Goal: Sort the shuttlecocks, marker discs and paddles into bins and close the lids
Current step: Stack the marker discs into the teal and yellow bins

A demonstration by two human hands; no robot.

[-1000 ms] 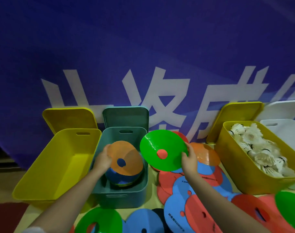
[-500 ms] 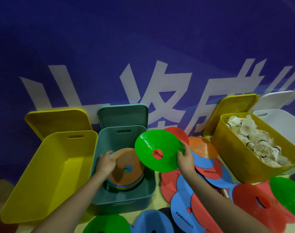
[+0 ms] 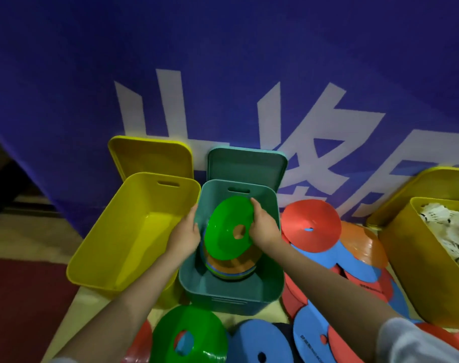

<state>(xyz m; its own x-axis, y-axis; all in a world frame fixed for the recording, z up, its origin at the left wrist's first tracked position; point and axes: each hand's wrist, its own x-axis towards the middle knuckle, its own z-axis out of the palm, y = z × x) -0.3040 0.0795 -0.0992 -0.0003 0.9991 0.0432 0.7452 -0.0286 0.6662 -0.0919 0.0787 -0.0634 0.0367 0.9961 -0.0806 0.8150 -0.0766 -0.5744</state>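
Note:
A green marker disc (image 3: 227, 229) hangs tilted over the teal bin (image 3: 231, 292), held at its right edge by my right hand (image 3: 263, 227). My left hand (image 3: 186, 233) touches the disc's left edge inside the bin. Under it lies a stack of discs (image 3: 232, 265) with an orange one on top. The teal lid (image 3: 245, 166) stands upright behind the bin. Red, blue and orange discs and flat paddles (image 3: 354, 258) are heaped to the right. Another green disc (image 3: 189, 334) lies at the bottom.
An empty yellow bin (image 3: 113, 244) stands left of the teal one, its lid (image 3: 149, 158) leaning behind it. At the right edge a yellow bin (image 3: 417, 271) holds white shuttlecocks (image 3: 448, 226). A blue banner (image 3: 223, 74) with white characters closes off the back.
My right hand carried the green disc leftward from above the pile into the teal bin. My left hand let the orange disc settle on the stack and now meets the green disc.

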